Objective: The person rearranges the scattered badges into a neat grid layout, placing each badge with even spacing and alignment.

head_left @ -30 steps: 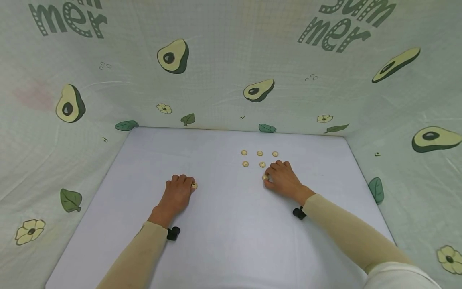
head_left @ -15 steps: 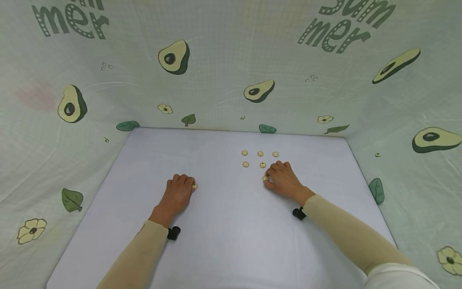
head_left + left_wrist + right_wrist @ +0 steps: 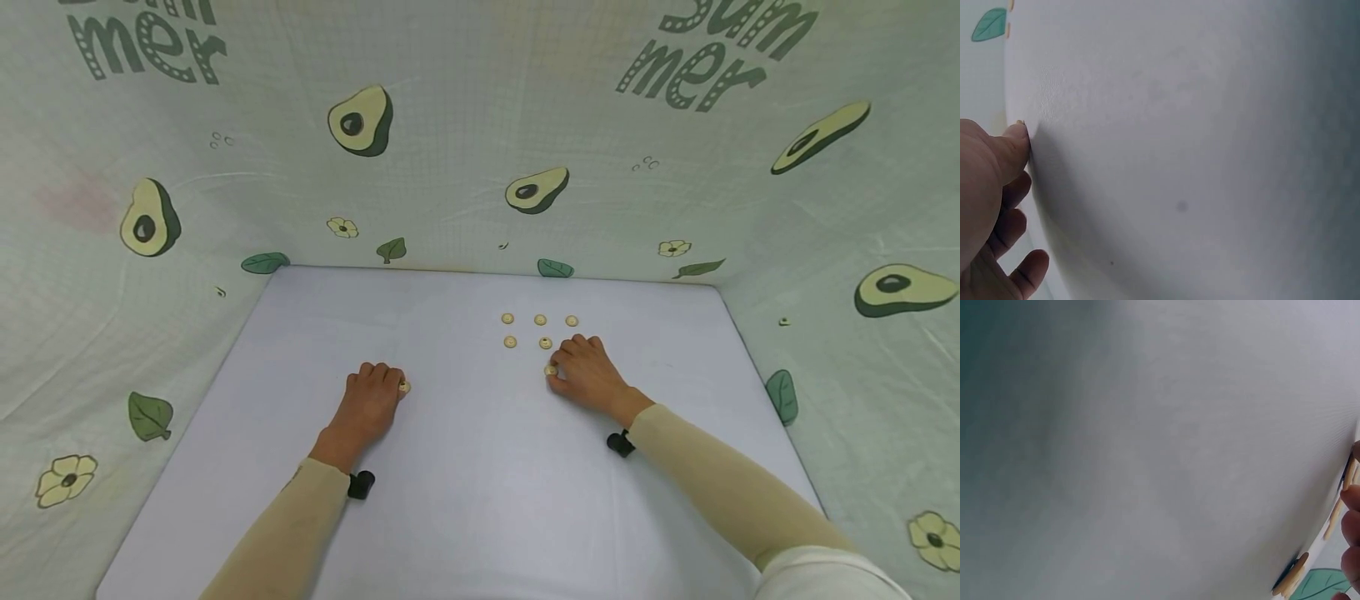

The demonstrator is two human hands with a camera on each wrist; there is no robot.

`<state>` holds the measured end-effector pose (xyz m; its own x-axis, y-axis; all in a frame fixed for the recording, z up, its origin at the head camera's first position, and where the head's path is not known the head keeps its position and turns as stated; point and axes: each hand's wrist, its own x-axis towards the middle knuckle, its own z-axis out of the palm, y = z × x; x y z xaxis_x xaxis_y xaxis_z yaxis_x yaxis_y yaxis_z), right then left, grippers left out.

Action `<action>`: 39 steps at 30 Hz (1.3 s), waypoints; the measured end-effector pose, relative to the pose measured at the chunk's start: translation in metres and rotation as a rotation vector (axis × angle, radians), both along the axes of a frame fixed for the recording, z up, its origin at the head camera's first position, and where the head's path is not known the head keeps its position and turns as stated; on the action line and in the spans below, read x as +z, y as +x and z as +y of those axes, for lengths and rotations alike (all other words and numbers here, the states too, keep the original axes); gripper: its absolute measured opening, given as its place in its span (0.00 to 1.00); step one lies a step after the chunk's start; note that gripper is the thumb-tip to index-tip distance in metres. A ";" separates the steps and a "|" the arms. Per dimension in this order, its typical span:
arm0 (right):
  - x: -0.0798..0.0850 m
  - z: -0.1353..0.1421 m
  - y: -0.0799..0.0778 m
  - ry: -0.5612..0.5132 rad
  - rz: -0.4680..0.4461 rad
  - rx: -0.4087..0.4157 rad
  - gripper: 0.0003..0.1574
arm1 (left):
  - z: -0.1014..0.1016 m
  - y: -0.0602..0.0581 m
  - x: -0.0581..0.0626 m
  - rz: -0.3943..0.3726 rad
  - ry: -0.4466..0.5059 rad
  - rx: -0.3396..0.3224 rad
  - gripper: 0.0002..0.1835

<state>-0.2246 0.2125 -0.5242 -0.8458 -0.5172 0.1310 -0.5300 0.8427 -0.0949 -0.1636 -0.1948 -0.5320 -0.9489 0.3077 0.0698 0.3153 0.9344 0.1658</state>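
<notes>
In the head view my left hand (image 3: 369,402) rests on the white table, left of its middle. Thumb and forefinger pinch a small round yellowish disc (image 3: 405,387) with a dark mark on top. My right hand (image 3: 589,374) is farther right, also low over the table, and its thumb and forefinger pinch a similar disc (image 3: 551,370). Just beyond it several like discs lie flat in two rows, among them a front one with a dark mark (image 3: 546,342). The left wrist view shows thumb and fingers (image 3: 1019,140) at the surface; in the right wrist view only fingertips (image 3: 1352,528) show.
The white tabletop (image 3: 465,483) spreads around both hands. A pale cloth printed with avocados (image 3: 362,121) and leaves rises behind the table and at its sides. A black wrist camera (image 3: 362,484) hangs by the left sleeve, another (image 3: 621,443) by the right.
</notes>
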 end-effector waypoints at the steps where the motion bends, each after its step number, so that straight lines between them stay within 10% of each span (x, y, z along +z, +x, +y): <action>1: 0.000 0.000 0.000 0.001 0.000 -0.001 0.13 | 0.000 0.000 0.000 0.004 -0.002 -0.001 0.10; 20: 0.002 0.006 0.003 0.003 0.019 -0.002 0.11 | 0.019 -0.005 0.005 0.076 0.026 -0.041 0.09; 39: 0.002 0.001 -0.001 0.019 0.002 0.004 0.13 | 0.108 -0.034 0.006 -0.002 -0.080 -0.172 0.13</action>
<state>-0.2254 0.2132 -0.5220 -0.8436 -0.5229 0.1226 -0.5334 0.8422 -0.0783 -0.1977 -0.0866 -0.5259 -0.8818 0.4702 0.0368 0.4714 0.8768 0.0943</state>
